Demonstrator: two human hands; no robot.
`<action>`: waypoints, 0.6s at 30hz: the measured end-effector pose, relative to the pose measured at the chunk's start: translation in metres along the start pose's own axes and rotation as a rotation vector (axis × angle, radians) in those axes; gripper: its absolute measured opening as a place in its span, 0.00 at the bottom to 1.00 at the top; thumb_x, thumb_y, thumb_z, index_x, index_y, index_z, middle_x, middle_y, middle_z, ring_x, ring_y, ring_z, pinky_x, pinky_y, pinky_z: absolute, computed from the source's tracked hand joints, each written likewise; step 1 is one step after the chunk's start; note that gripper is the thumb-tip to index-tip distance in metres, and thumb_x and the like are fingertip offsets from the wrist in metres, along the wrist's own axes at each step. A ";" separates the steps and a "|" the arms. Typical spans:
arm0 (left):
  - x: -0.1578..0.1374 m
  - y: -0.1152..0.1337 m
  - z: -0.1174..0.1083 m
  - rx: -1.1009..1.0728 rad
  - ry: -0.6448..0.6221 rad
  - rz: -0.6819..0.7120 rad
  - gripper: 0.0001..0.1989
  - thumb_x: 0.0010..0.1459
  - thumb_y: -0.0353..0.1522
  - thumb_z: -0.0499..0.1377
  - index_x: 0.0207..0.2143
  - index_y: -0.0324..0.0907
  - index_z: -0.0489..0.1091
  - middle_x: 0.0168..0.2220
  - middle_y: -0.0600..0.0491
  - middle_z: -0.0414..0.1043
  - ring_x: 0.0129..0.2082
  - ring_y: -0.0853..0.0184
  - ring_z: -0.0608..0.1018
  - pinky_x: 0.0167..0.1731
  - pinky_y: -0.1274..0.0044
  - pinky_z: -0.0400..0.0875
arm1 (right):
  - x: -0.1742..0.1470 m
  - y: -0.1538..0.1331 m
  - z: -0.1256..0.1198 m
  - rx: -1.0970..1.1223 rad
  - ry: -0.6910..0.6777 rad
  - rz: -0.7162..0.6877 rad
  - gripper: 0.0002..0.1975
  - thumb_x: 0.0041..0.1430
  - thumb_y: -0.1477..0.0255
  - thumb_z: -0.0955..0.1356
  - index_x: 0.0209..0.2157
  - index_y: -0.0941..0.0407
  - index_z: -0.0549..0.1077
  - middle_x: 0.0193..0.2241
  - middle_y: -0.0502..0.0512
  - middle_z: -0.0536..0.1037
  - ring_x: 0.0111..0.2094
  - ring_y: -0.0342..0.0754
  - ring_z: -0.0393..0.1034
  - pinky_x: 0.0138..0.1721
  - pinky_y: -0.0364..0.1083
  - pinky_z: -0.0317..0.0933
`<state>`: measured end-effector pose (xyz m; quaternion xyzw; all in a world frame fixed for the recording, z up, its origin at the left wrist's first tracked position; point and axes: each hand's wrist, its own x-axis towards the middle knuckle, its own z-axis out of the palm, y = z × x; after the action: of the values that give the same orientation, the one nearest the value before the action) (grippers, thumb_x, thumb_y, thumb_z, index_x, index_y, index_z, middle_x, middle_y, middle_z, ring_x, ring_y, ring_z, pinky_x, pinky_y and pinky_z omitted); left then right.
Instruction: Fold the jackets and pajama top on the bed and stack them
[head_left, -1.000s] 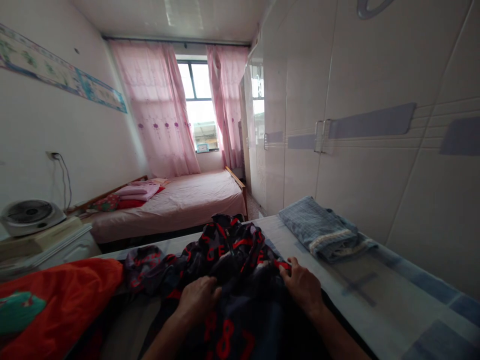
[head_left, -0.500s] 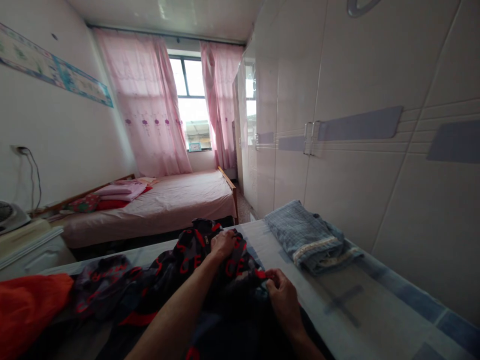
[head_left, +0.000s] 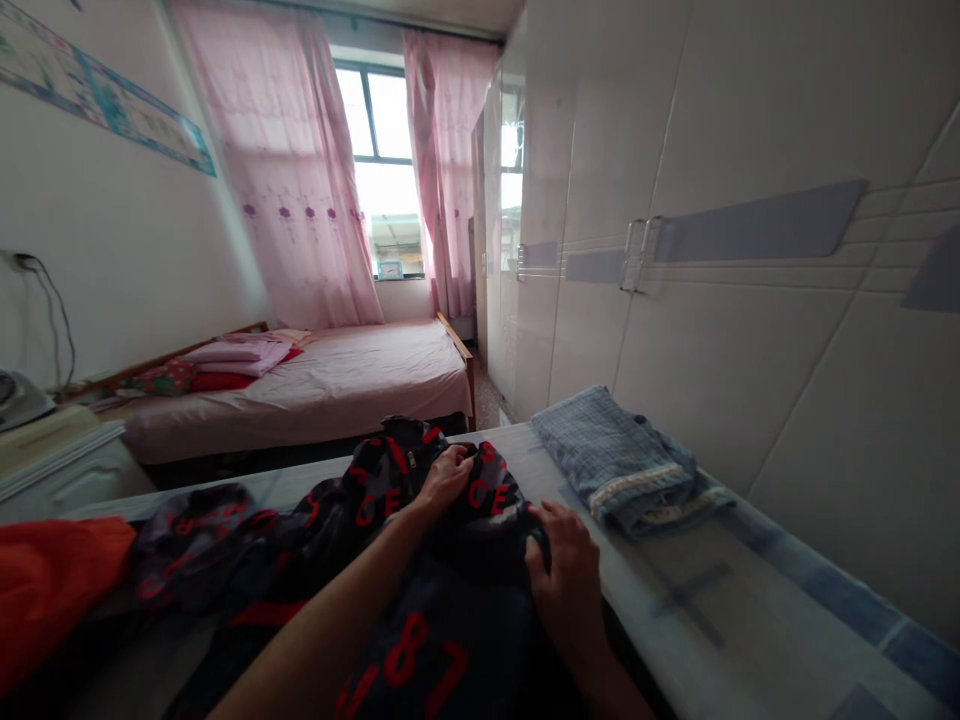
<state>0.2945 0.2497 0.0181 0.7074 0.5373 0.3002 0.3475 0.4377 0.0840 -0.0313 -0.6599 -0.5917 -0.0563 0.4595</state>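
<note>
A dark jacket with red letters and numbers lies spread on the near bed. My left hand reaches across it and pinches cloth near the collar, beside a small zip. At the jacket's right edge, my right hand grips the fabric, with the thumb on the near side and some fingers hidden by the cloth. A sleeve with red print stretches to the left, beside a bright orange cloth.
A folded blue checked cloth lies right of the jacket on the near bed. White wardrobe doors line the right side. Beyond is a pink-covered bed; a white cabinet stands at left.
My right hand has shifted its hold along the jacket's right edge, and the front lies flatter, uncovering red numbers. My left hand stays near the collar. The view has tilted down slightly.
</note>
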 end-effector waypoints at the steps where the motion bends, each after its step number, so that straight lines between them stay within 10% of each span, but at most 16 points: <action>1: -0.013 -0.008 -0.008 0.005 -0.032 0.012 0.13 0.59 0.35 0.56 0.44 0.38 0.67 0.39 0.51 0.71 0.36 0.66 0.74 0.37 0.72 0.70 | -0.001 0.000 0.000 -0.074 -0.079 -0.014 0.17 0.54 0.74 0.61 0.46 0.55 0.69 0.50 0.58 0.70 0.54 0.56 0.58 0.53 0.56 0.52; 10: -0.198 -0.056 -0.102 0.059 -0.220 -0.056 0.17 0.54 0.41 0.55 0.42 0.39 0.70 0.33 0.53 0.71 0.31 0.68 0.72 0.31 0.79 0.65 | 0.005 0.004 -0.004 -0.275 -0.159 -0.027 0.18 0.51 0.80 0.60 0.42 0.56 0.72 0.44 0.56 0.75 0.49 0.52 0.64 0.49 0.51 0.57; 18: -0.296 -0.067 -0.116 0.129 -0.185 -0.139 0.25 0.48 0.32 0.60 0.51 0.48 0.67 0.34 0.57 0.71 0.30 0.70 0.71 0.32 0.80 0.65 | 0.004 -0.004 0.000 -0.294 -0.120 -0.234 0.18 0.55 0.74 0.59 0.47 0.56 0.70 0.50 0.57 0.72 0.56 0.55 0.57 0.54 0.55 0.53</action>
<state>0.0930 -0.0056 0.0158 0.7140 0.5688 0.1740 0.3693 0.4357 0.0870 -0.0269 -0.6487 -0.6762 -0.1556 0.3126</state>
